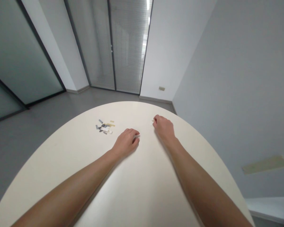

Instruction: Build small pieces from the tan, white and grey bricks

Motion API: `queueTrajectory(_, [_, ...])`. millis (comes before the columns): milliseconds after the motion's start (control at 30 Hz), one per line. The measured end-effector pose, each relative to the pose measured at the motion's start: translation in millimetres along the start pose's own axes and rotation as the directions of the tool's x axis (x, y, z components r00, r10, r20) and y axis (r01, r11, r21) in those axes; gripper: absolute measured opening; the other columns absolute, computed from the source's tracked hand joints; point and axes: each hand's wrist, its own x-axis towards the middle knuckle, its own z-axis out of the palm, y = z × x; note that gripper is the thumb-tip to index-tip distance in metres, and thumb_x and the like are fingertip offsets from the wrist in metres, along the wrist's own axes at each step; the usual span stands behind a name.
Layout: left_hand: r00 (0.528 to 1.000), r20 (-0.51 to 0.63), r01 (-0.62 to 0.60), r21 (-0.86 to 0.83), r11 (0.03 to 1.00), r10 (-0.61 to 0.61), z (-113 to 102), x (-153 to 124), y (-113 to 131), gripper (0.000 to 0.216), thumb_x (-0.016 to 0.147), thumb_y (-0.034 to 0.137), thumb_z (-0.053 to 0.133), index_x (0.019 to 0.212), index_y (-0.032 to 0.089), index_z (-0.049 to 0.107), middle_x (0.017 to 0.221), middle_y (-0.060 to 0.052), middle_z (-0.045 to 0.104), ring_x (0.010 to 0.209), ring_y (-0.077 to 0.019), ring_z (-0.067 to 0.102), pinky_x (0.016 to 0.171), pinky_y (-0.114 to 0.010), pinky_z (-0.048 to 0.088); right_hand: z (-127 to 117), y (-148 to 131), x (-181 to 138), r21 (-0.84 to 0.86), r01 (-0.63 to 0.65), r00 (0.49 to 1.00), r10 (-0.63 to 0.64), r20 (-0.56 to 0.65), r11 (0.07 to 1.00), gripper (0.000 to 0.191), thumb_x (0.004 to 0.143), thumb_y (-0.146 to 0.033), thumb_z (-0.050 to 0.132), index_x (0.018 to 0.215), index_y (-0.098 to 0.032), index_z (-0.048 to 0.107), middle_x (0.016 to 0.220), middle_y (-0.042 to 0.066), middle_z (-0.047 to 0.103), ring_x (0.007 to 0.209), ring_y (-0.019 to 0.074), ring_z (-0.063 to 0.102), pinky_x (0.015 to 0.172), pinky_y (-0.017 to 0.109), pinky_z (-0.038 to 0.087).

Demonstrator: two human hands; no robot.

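My left hand [127, 142] rests low over the round white table [132, 195], thumb and fingers pinched around a small, thin whitish piece [137, 136]. To its right and farther away, my right hand [164, 126] is curled with its fingertips together. A tiny pale-yellow bit [152, 120] shows at those fingertips, too small to name. Left of my left hand lies a loose cluster of small building-brick-like pieces [105, 127] in grey, dark, white and yellow. The two hands are apart from each other.
The table's curved far edge [129, 101] lies just beyond my hands. A grey wall [246, 78] stands close on the right, with a strip of tape [266, 164] on it. Glass panels [127, 47] with dark frames rise behind the table.
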Motion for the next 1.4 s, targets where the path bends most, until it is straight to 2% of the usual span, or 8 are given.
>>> queueTrajectory(133, [1.000,0.008,0.009,-0.002,1.000,-0.009,0,1,0,0.020,0.091,0.023,0.053,0.107,0.020,0.064,0.108,-0.009,0.070,0.105,-0.0264,0.060,0.090,-0.040,0.049,18,9,1,0.082,0.004,0.997,0.002,-0.079,0.997,0.024,0.098,-0.020,0.047,0.113,-0.020,0.066,0.114,0.010,0.071,0.094,0.0224,0.068,0.076,0.030,0.046])
queueTrajectory(300, [1.000,0.007,0.006,-0.001,1.000,-0.006,0,1,0,0.020,0.091,0.022,0.053,0.107,0.020,0.064,0.108,-0.008,0.070,0.105,-0.0260,0.060,0.090,-0.040,0.049,32,8,-2,0.189,0.081,0.987,-0.053,-0.148,0.979,0.026,0.098,-0.020,0.047,0.114,-0.019,0.067,0.117,0.009,0.070,0.098,0.0212,0.066,0.081,0.029,0.047])
queueTrajectory(567, [1.000,0.008,0.015,-0.005,1.000,-0.015,1,1,1,0.018,0.091,0.022,0.053,0.106,0.020,0.063,0.109,-0.007,0.070,0.106,-0.0261,0.060,0.090,-0.040,0.049,38,3,2,0.179,0.219,0.973,-0.201,-0.115,0.959,0.025,0.099,-0.020,0.049,0.107,-0.021,0.073,0.110,0.007,0.072,0.106,0.0198,0.064,0.088,0.028,0.047])
queueTrajectory(933, [1.000,0.019,0.015,-0.009,1.000,-0.015,-1,2,1,0.019,0.091,0.023,0.054,0.107,0.021,0.063,0.110,-0.008,0.070,0.106,-0.0264,0.060,0.090,-0.040,0.049,40,-1,-1,0.224,0.192,0.981,-0.187,-0.047,0.955,0.023,0.099,-0.024,0.052,0.109,-0.023,0.073,0.111,0.005,0.073,0.098,0.0181,0.068,0.083,0.027,0.049])
queueTrajectory(1100, [1.000,0.018,0.012,-0.004,1.000,-0.012,-1,1,0,0.019,0.091,0.023,0.054,0.107,0.021,0.063,0.110,-0.007,0.070,0.106,-0.0262,0.060,0.090,-0.040,0.049,39,-3,-3,0.233,0.215,0.977,-0.206,-0.064,0.948,0.025,0.098,-0.022,0.052,0.114,-0.023,0.071,0.112,0.006,0.072,0.103,0.0190,0.066,0.088,0.028,0.048])
queueTrajectory(1233, [1.000,0.019,0.009,-0.006,1.000,-0.009,0,1,0,0.019,0.092,0.024,0.053,0.108,0.020,0.063,0.110,-0.007,0.069,0.106,-0.0264,0.060,0.091,-0.041,0.049,42,-2,-3,0.244,0.228,0.973,-0.214,-0.080,0.943,0.029,0.097,-0.021,0.053,0.122,-0.023,0.069,0.124,0.008,0.067,0.111,0.0201,0.062,0.093,0.030,0.048])
queueTrajectory(1333, [1.000,0.017,0.008,-0.009,1.000,-0.008,-1,1,0,0.019,0.091,0.023,0.054,0.108,0.021,0.063,0.110,-0.007,0.070,0.107,-0.0262,0.060,0.091,-0.040,0.049,45,0,-2,0.270,0.217,0.976,-0.214,-0.043,0.938,0.028,0.097,-0.020,0.053,0.117,-0.023,0.072,0.130,0.008,0.065,0.115,0.0195,0.061,0.099,0.031,0.047])
queueTrajectory(1400, [1.000,0.018,0.012,-0.009,1.000,-0.012,-1,1,1,0.019,0.091,0.023,0.054,0.108,0.021,0.063,0.109,-0.007,0.070,0.107,-0.0259,0.060,0.091,-0.039,0.049,46,0,0,0.288,0.216,0.976,-0.216,-0.032,0.933,0.027,0.097,-0.019,0.052,0.112,-0.021,0.074,0.127,0.008,0.067,0.115,0.0187,0.062,0.101,0.030,0.046])
